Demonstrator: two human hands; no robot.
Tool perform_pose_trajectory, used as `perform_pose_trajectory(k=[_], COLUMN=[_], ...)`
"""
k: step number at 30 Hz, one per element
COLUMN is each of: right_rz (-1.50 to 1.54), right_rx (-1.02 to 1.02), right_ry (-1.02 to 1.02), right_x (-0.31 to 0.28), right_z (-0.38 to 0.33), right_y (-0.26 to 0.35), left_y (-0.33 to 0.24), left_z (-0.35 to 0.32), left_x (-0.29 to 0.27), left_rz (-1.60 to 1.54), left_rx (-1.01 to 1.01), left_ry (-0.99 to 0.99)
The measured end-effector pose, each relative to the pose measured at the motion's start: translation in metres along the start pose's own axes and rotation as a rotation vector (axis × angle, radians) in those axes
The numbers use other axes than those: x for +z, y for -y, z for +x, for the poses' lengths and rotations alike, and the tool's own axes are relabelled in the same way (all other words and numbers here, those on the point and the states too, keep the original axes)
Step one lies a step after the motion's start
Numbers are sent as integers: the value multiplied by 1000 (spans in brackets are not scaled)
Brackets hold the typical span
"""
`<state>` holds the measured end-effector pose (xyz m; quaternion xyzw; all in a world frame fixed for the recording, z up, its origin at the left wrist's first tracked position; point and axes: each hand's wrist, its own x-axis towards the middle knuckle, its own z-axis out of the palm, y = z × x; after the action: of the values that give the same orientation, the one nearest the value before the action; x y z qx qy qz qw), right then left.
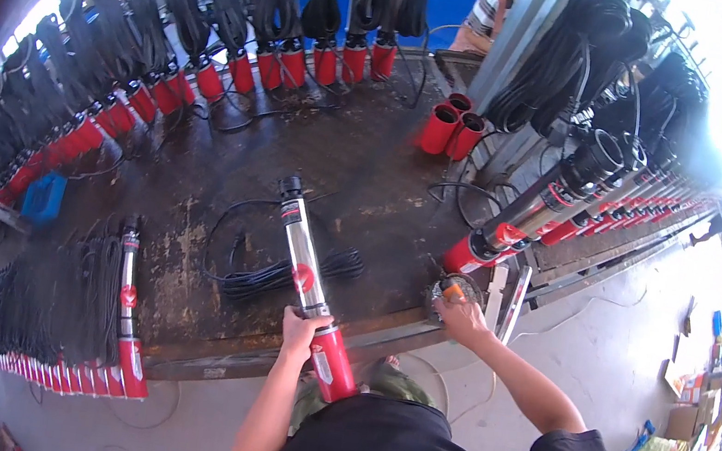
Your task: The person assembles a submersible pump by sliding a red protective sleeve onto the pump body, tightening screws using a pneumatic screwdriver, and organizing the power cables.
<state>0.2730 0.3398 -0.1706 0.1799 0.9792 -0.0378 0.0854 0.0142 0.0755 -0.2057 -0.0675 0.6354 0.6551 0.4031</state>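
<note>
A long submersible pump (305,255) with a silver body, red lower end and black top leans over the table's near edge. My left hand (304,333) is wrapped round it just above the red part. Its red end (331,366) is close to my body. Off to the right, my right hand (461,319) is closed on a small orange block (454,293), whose exact kind I cannot make out. That hand is at a round tub (436,304) with greyish contents by the table edge. A coiled black cable (331,270) lies behind the pump.
Pumps with red ends and bundled black cables (268,2) line the back and left of the dark table (299,142). Three red cylinders (440,129) stand at the back right. More pumps (551,203) lean on the right, by a metal post (514,43). A blue bin (43,197) is left.
</note>
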Motion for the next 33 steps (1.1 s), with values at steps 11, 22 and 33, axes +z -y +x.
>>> perform_pose_trajectory(k=[11, 22, 33], right_rz=[22, 1341, 2124], right_rx=[-37, 107, 564], right_ry=[-214, -57, 254], right_x=[-17, -13, 36], right_z=[3, 101, 111], right_y=[5, 159, 161], left_y=[12, 4, 7], left_z=[6, 2, 9], left_x=[-10, -5, -12], left_rz=[59, 9, -24], left_rx=[79, 29, -28], left_ry=[-36, 32, 78])
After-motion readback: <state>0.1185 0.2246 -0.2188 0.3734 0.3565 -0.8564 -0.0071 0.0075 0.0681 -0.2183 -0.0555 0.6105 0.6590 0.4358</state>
